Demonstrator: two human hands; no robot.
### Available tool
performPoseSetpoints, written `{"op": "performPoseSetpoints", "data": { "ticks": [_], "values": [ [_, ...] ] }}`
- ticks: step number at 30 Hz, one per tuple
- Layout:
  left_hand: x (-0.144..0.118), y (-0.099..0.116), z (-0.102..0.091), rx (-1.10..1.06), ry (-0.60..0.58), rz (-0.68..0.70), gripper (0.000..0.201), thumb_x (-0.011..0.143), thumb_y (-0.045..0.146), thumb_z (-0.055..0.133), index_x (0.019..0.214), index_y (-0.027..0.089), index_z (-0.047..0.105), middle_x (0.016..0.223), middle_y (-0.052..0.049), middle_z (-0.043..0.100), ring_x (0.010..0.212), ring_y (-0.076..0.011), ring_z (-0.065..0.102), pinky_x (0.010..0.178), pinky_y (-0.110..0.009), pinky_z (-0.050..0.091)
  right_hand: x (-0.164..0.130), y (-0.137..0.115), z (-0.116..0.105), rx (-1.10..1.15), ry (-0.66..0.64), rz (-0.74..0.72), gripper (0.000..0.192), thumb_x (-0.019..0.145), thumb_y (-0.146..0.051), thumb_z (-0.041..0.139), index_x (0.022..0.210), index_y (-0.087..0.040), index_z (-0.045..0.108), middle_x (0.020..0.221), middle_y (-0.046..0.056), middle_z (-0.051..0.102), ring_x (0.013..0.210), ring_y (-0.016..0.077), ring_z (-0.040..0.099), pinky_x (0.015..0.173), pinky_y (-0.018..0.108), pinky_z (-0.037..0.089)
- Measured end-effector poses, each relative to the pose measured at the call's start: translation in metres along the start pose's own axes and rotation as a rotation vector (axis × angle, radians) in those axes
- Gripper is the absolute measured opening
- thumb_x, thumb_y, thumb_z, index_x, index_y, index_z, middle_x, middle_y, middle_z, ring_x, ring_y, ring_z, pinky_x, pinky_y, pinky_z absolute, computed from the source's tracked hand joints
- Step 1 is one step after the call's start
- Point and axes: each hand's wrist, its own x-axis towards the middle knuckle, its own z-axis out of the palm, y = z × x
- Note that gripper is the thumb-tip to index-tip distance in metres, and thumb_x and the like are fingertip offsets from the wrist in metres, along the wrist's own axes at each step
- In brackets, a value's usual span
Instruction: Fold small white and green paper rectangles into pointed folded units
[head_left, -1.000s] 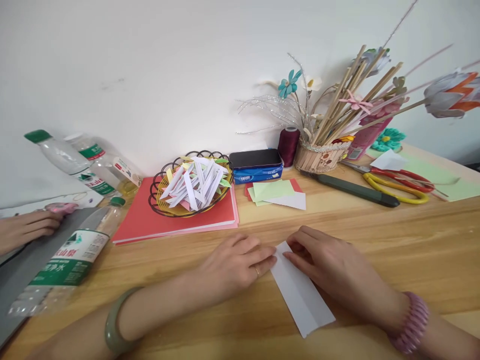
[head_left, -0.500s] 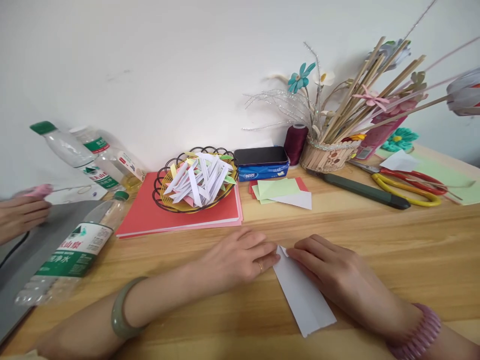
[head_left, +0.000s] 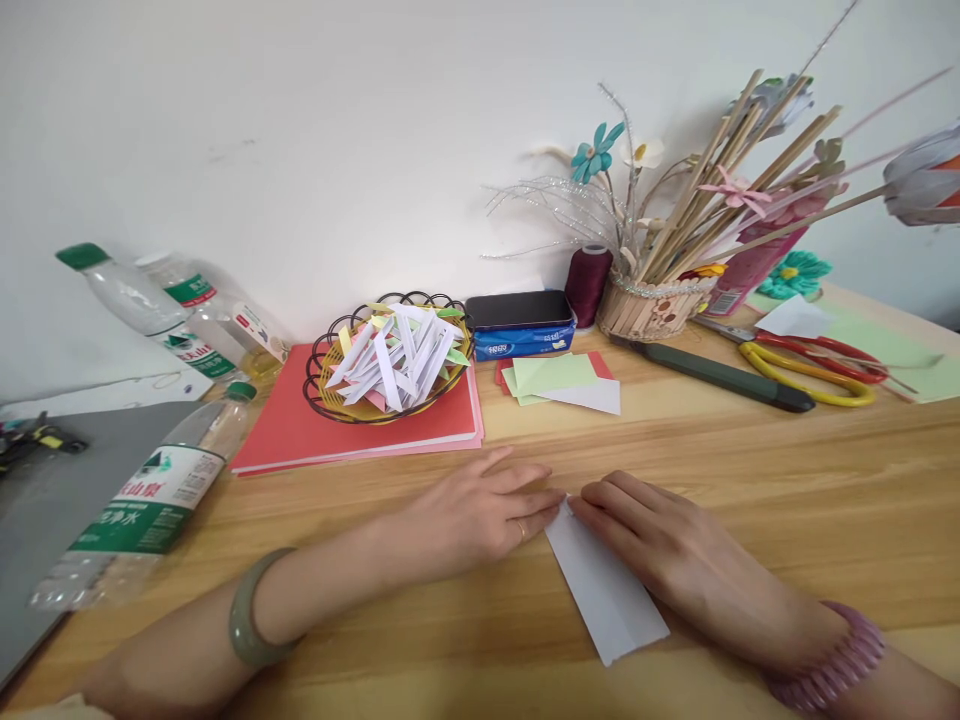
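Observation:
A white paper strip (head_left: 607,590) lies slantwise on the wooden table, its far end narrowed by a small fold. My left hand (head_left: 499,505) has its lower fingers closed on that far tip, with the upper fingers stretched out and a ring showing. From the other side, my right hand (head_left: 660,535) pinches the folded edge near the same tip, its fingers bent together. Both thumbs are mostly hidden. The near end of the strip lies uncovered, with a ragged edge.
Behind the hands, a basket of folded paper strips (head_left: 322,395) sits on red paper (head_left: 270,430). Coloured slips (head_left: 551,375), a green-handled cutter (head_left: 720,375) and scissors (head_left: 814,375) lie right. Plastic bottles (head_left: 150,500) and a grey surface (head_left: 30,560) are left.
The fold at the strip's far tip looks smaller, and my fingertips have come closer together there. Another person's hand with a pink object has left the far left; a black-and-yellow item shows there.

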Motion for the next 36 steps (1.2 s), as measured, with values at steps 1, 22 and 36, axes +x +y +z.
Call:
{"op": "performPoseSetpoints", "data": {
  "ticks": [1,22,36],
  "values": [
    [0.000,0.000,0.001,-0.009,-0.001,-0.010,0.029,0.097,0.018,0.038,0.122,0.017,0.052,0.127,-0.006,0.056,0.125,-0.0213,0.042,0.101,-0.046,0.037,0.000,0.000,0.000,0.000,-0.002,-0.005,0.035,0.091,-0.006,0.027,0.100,-0.010,0.060,0.087,0.012,0.062,0.081,0.0211,0.057,0.064,0.035,0.054],
    [0.006,0.000,0.001,-0.207,0.008,-0.067,0.029,0.096,0.020,0.040,0.121,0.020,0.055,0.129,-0.002,0.054,0.132,-0.0314,0.030,0.102,-0.061,0.030,-0.002,0.000,-0.002,0.276,-0.112,0.205,0.027,0.089,-0.014,0.038,0.106,-0.016,0.058,0.091,0.009,0.055,0.082,0.0196,0.053,0.071,0.036,0.050],
    [0.002,-0.004,0.000,-0.366,-0.084,-0.135,0.042,0.087,0.004,0.046,0.124,0.025,0.051,0.133,-0.001,0.050,0.137,-0.0277,0.020,0.103,-0.065,0.018,-0.033,-0.005,-0.027,0.363,-0.181,0.276,0.030,0.085,-0.016,0.046,0.113,-0.023,0.053,0.104,0.008,0.054,0.094,0.0197,0.053,0.076,0.034,0.049]
  ]
}}
